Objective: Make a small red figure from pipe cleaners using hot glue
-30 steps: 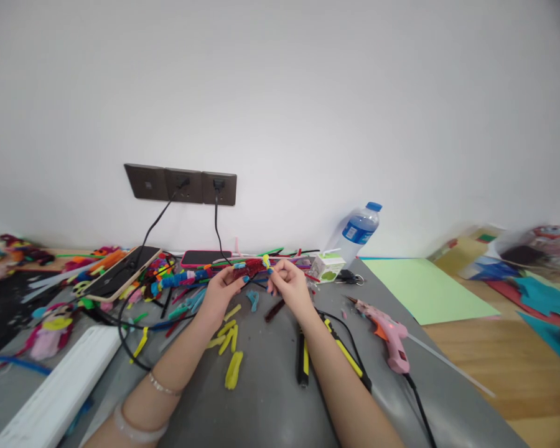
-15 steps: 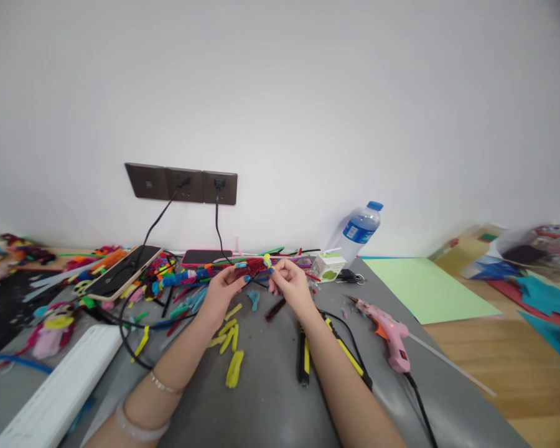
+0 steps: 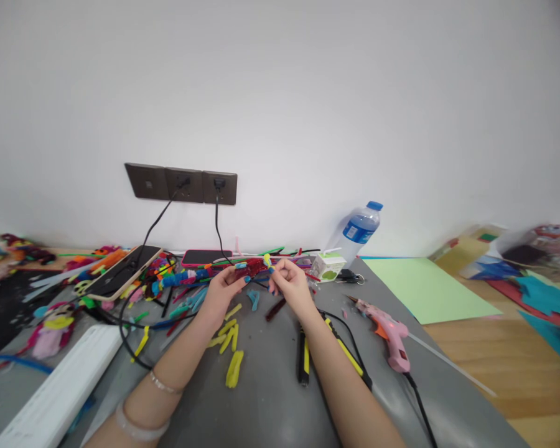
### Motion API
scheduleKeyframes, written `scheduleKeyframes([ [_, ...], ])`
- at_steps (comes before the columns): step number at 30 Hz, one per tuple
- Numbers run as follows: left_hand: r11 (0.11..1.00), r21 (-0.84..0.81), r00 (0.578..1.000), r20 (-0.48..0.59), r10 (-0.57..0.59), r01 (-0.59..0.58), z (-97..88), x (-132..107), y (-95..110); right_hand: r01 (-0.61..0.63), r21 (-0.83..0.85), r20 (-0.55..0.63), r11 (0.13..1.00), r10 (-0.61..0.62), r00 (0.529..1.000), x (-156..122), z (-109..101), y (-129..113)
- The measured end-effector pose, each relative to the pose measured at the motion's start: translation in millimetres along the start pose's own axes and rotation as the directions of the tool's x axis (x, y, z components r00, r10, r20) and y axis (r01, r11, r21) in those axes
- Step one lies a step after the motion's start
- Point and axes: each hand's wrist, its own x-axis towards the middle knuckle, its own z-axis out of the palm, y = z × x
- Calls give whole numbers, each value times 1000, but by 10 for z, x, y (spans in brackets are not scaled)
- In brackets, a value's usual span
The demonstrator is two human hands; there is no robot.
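Note:
Between both hands, above the far part of the grey table, is a fuzzy red piece (image 3: 256,267) that looks like pipe cleaner work, with a small yellow part at its right end. My left hand (image 3: 226,287) pinches its left end between thumb and fingers. With thumb and forefinger, my right hand (image 3: 287,282) grips its right end near the yellow part; exact fingertip contact is hard to see. Below the hands lie short yellow pipe cleaner pieces (image 3: 234,368), a light-blue folded piece (image 3: 253,299) and a dark red piece (image 3: 275,309).
A pink glue gun (image 3: 392,339) lies at right with its cord. Yellow-black pliers (image 3: 304,358) lie under my right forearm. Behind stand a drink carton (image 3: 329,266) and a leaning water bottle (image 3: 358,233). At left are a phone (image 3: 124,274), a white power strip (image 3: 65,392) and black cables.
Almost nothing differs. The red piece between my hands appears very slightly turned, and both hands keep their grip in the same place.

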Motion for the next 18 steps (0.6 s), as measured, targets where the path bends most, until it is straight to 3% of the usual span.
scheduleKeyframes([
  [18,1000,-2,1000,-3,7,-7,0,-11,10,8,-26,-14,1000,-8,1000,-2,8,0],
])
